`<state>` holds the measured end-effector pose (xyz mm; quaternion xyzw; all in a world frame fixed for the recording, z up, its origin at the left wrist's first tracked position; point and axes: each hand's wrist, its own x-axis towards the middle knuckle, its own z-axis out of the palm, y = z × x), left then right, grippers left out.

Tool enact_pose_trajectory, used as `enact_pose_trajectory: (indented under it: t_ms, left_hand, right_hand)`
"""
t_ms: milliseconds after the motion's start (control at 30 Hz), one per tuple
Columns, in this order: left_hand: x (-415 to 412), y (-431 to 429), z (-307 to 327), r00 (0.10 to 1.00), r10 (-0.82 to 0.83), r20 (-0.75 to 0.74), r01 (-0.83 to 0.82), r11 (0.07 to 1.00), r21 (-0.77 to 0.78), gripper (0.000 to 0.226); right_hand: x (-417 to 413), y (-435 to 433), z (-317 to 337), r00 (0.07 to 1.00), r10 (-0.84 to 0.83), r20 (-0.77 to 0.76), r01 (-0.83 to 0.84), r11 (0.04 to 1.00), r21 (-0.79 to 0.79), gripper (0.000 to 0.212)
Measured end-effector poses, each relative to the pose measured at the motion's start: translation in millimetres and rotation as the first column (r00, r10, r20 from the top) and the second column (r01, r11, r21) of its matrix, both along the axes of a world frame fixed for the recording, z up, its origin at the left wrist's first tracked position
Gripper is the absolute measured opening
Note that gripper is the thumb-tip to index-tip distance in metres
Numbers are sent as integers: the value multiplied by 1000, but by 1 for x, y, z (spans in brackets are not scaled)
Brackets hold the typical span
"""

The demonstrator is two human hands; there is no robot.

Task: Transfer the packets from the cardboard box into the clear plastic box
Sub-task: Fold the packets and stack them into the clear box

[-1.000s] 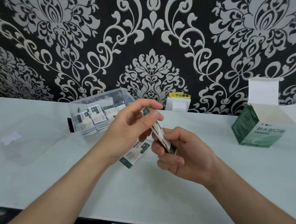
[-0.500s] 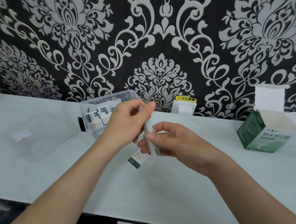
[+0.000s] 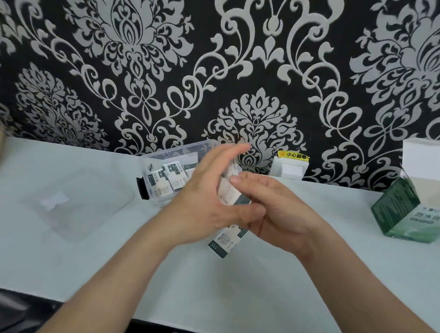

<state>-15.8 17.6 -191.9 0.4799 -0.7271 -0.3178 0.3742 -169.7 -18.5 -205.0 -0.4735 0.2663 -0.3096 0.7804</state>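
Packets (image 3: 229,190), a small stack held on edge, sit sandwiched btwn two bare hands above a pale table (image 3: 232,283), mid-frame.

Change vs half a sec ago: the L hand (image 3: 201,203) was pinching the stack. Now its fingers are straight and raised, blurred w/ motion, palm against one face of the stack. The R hand (image 3: 275,208) has flattened too, fingers almost straight along the other face. Prob the stack is being squared up or passed across before the drop. Nothing new has landed in the clear plastic box (image 3: 146,167) yet.

That box stands at 11 o'clock from the hands, just behind them, lid off, w/ stored packets (image 3: 166,178) inside. Its lid (image 3: 77,204) lies flat at 9 o'clock. The cardboard box (image 3: 401,216) is at 3 o'clock, well apart, flaps up. One loose packet (image 3: 226,241) lies on the table at 6 o'clock, under the hands, same as before.

Hard to see:
- The R thumb is hidden, so I can't tell if that hand pinches the stack or only presses it.
- No. of packets in the stack is unclear.
- The cardboard box's inside is out of view, so what's left in it is unknown.
- The L hand covers the plastic box's right part.
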Motion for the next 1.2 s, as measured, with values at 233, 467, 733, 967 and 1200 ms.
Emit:
enact_pose_trajectory:
  t_ms: [233, 467, 733, 967, 1200]
  left_hand:
    - [-2, -2, -5, 971, 109, 211, -92, 992, -87, 98]
    - [7, -4, 0, 998, 1, -65, 0, 1000, 8, 79]
    - [13, -11, 8, 773, 378, -509, -417, 908, 41, 63]
    - [-1, -4, -4, 965, 261, 4, -185, 695, -695, 17]
    - [1, -7, -11, 937, 319, 144, -153, 743, -651, 11]
  right_hand:
    - [-1, -2, -8, 999, 46, 0, -46, 998, 45, 55]
    - [-5, -6, 0, 995, -47, -92, 46, 999, -16, 49]
    - [-11, -4, -1, 985, -168, -26, 170, 981, 94, 33]
    - [4, 1, 2, 971, -222, 90, 196, 952, 233, 28]
    - [11, -1, -2, 969, -229, 95, 210, 961, 179, 42]
